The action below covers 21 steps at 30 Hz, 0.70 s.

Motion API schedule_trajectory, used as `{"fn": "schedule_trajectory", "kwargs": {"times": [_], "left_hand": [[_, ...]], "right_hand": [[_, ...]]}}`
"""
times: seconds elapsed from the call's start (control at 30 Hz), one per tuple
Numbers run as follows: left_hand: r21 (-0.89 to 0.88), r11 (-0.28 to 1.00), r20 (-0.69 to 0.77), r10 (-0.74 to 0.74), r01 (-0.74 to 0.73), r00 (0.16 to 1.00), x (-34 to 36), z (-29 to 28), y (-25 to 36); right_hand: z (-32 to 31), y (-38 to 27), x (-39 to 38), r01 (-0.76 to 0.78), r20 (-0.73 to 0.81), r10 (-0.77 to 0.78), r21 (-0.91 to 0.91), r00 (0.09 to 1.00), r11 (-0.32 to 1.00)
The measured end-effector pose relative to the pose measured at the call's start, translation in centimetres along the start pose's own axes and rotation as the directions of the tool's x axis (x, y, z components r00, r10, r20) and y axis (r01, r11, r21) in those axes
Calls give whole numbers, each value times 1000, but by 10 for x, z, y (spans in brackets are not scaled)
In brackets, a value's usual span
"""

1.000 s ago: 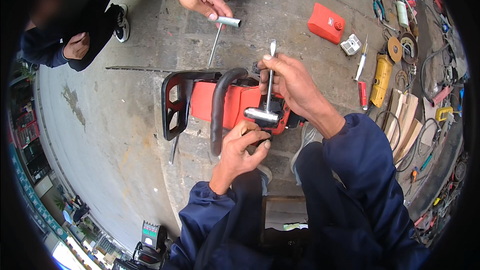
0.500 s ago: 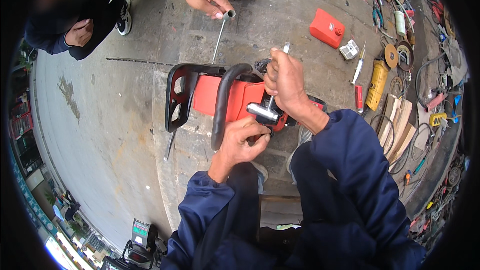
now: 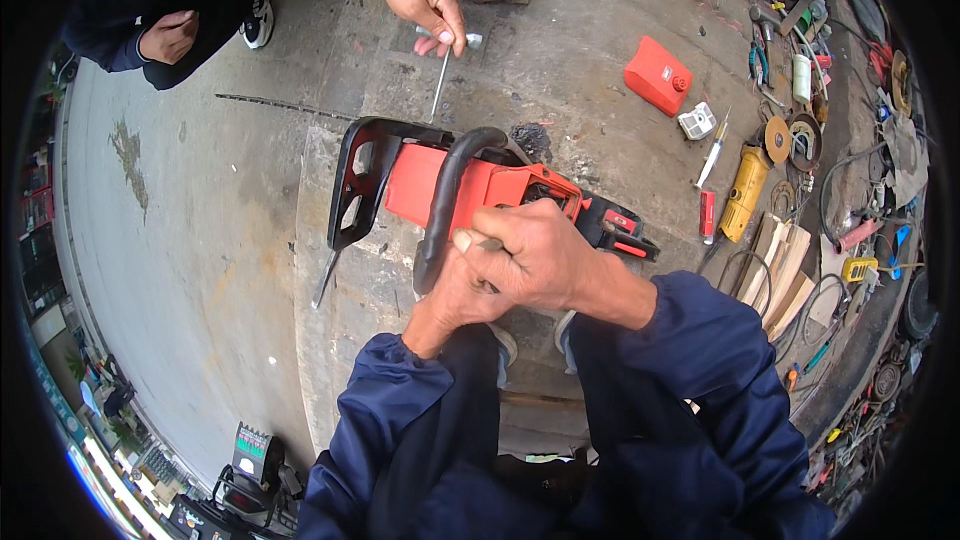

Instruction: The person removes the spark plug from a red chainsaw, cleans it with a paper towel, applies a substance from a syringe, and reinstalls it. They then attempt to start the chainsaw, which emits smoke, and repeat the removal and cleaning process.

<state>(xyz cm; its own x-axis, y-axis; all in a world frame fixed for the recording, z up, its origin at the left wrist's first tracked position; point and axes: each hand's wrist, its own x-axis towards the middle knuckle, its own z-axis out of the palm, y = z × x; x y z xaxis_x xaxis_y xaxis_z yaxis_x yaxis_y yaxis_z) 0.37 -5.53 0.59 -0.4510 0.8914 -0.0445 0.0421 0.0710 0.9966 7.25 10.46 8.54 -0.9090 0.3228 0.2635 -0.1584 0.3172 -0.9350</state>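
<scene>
A red and black chainsaw lies on the ground in front of me, its black curved front handle crossing over the body. My left hand is closed low beside that handle, partly covered by my right hand. The right fingers are curled against the left ones near the saw's near side. Whatever is between my fingers is hidden. Across the saw, another person's hand holds a T-handle socket wrench, its shaft reaching down to the saw's far side.
Right of the saw lie a red plastic cover, a small white part, a syringe-like tube, a yellow angle grinder and wood strips. A saw chain stretches out leftward. Another machine stands lower left.
My right hand has come down onto my left; the silver T-shaped tool it held upright no longer shows. The other person's wrench has tilted, its crossbar now partly behind the fingers.
</scene>
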Motion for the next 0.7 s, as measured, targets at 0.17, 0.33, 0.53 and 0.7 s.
{"fn": "schedule_trajectory", "kwargs": {"times": [0.17, 0.33, 0.53, 0.7], "left_hand": [[237, 963, 183, 87, -130, 979, -1, -7, 8], [208, 969, 161, 97, -130, 982, -1, -8, 9], [187, 974, 163, 100, -130, 982, -2, -8, 9], [197, 974, 174, 82, -116, 981, -3, -9, 10]], "right_hand": [[-24, 8, -19, -345, -38, 360, -395, 932, 851], [-25, 43, -37, -367, 72, 479, -548, 875, 752], [-8, 50, -40, -365, 147, 542, -592, 828, 718], [-6, 51, -37, -362, 135, 537, -600, 833, 713]]}}
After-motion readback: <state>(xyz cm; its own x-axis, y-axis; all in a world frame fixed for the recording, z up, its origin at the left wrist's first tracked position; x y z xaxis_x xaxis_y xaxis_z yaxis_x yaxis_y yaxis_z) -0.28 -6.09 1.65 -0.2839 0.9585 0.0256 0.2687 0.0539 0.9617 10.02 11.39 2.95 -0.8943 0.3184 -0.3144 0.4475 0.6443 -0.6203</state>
